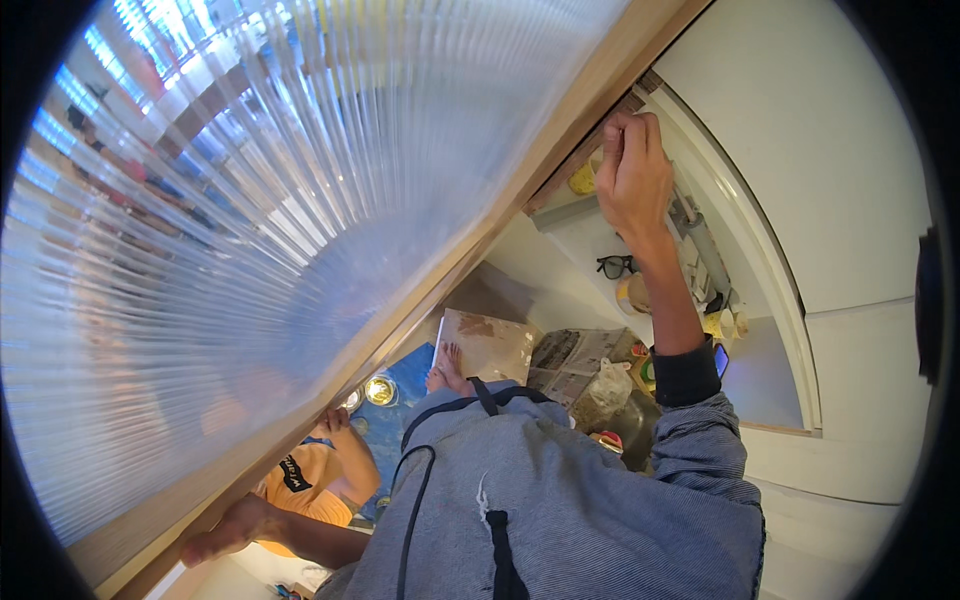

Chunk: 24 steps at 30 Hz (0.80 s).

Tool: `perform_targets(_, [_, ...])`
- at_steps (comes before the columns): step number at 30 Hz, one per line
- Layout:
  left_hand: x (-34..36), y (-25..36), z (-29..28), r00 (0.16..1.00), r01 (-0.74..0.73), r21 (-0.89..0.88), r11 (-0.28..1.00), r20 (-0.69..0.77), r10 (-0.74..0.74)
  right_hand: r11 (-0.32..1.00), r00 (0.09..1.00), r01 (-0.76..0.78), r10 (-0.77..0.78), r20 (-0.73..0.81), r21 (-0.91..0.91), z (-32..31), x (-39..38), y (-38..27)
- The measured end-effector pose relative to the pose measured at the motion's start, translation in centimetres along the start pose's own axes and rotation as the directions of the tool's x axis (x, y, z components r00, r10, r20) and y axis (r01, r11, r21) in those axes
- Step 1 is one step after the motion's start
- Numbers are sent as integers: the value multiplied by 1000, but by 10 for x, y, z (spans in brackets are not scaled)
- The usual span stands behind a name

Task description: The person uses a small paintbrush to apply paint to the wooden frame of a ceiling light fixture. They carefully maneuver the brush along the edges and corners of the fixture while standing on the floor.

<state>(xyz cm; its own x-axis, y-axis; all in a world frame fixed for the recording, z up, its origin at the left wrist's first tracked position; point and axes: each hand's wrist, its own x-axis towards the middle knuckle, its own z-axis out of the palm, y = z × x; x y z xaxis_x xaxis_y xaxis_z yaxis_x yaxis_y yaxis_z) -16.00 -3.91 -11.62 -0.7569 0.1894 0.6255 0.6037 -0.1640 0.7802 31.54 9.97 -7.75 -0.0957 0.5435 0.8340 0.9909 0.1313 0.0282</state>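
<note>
A large ribbed translucent panel [330, 200] in a pale wooden frame [470, 245] slants across the left and middle. At lower left my left hand [228, 530] holds the frame's near edge, its fingers partly hidden by the wood. My right hand [637, 175] is raised at upper right with its fingers curled closed, close to the frame's far end and the rough edge of a wall opening. What it grips, if anything, is too small to make out. Below the panel, a co-worker's hand [335, 425] touches the frame's underside.
My bare feet [450, 370] stand on a pale, stained board [495, 340] above blue sheeting [410, 375]. A co-worker in an orange shirt [310, 480] is below left. Dark sunglasses [616, 266], a plastic bag [603, 390] and a phone [721, 359] lie lower down. White wall [810, 150] borders the right.
</note>
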Motion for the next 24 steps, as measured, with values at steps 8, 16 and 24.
perform_targets(8, [-2,8,4,998,37,-51,998,45,-34,899,948,-295,317,-18,325,-16,9,-4])
perform_targets(16, [5,0,-4,997,53,-55,997,59,-50,623,749,-453,654,-106,638,-3,53,-12])
perform_targets(24, [3,12,-2,995,25,69,997,-95,-18,458,654,-374,747,-121,806,13,54,-27])
